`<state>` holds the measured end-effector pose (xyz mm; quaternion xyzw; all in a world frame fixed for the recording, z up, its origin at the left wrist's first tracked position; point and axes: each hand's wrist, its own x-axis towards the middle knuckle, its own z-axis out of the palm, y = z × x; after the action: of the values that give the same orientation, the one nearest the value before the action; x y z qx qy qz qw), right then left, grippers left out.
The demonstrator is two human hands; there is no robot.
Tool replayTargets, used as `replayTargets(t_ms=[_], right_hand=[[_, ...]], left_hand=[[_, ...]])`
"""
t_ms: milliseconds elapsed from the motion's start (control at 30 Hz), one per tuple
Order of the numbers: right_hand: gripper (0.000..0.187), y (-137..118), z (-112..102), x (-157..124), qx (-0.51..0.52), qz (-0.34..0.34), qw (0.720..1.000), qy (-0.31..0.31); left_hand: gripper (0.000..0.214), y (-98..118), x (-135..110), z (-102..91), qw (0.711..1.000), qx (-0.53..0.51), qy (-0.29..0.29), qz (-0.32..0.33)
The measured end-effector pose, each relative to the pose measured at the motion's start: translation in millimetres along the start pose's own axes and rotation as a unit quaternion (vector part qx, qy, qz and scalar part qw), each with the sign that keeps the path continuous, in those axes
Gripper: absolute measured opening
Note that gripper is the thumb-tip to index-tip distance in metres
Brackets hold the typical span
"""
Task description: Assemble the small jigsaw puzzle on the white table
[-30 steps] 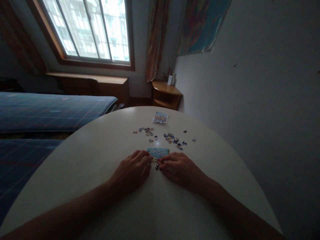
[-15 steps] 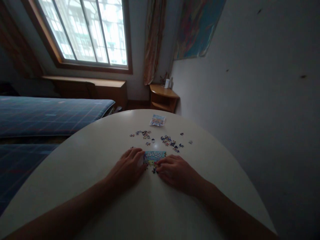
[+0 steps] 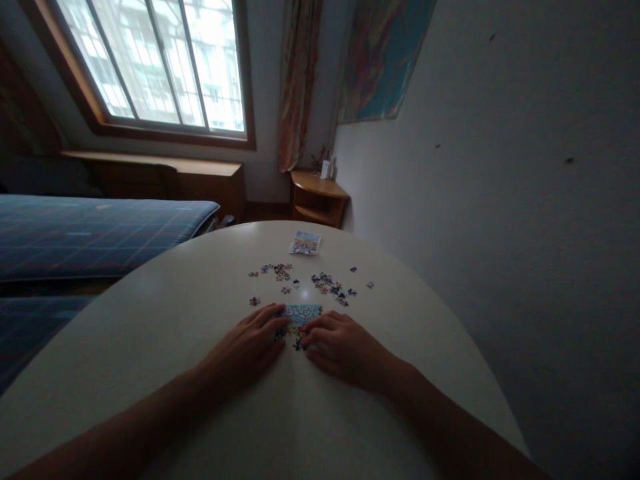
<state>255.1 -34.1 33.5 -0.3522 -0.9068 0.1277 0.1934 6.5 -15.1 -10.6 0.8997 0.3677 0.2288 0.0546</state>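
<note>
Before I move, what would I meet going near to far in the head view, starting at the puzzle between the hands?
Partly joined puzzle, cluster of loose pieces on the right, printed card or packet, wooden corner shelf.

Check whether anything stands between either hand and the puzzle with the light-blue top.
Nothing visible does. The left hand is at the left side of the puzzle, the right hand at its right. The nearby clusters of loose pieces lie beyond it on the table, outside both hands' paths.
</note>
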Motion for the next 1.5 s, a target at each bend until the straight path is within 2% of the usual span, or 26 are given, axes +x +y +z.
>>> replayTargets(t_ms=[300, 1133, 1400, 1500], right_hand=[[0.016, 0.0, 0.0, 0.6, 0.001, 0.0, 1.0, -0.003], [0.016, -2.6, -3.9, 1.0, -0.001, -0.002, 1.0, -0.017], [0.017, 0.5, 1.8, 2.5, 0.014, 0.002, 1.0, 0.002], [0.017, 6.7, 4.3, 4.4, 0.01, 0.039, 0.999, 0.029]], left_hand=[[0.036, -0.1, -0.3, 0.5, 1.0, -0.007, -0.017, -0.024], [0.036, -0.3, -0.3, -0.3, 0.999, -0.003, -0.023, -0.024], [0.036, -2.0, -1.5, 0.8, 1.0, -0.004, -0.014, -0.014], [0.036, -3.1, -2.0, 1.4, 1.0, -0.002, -0.014, -0.016]])
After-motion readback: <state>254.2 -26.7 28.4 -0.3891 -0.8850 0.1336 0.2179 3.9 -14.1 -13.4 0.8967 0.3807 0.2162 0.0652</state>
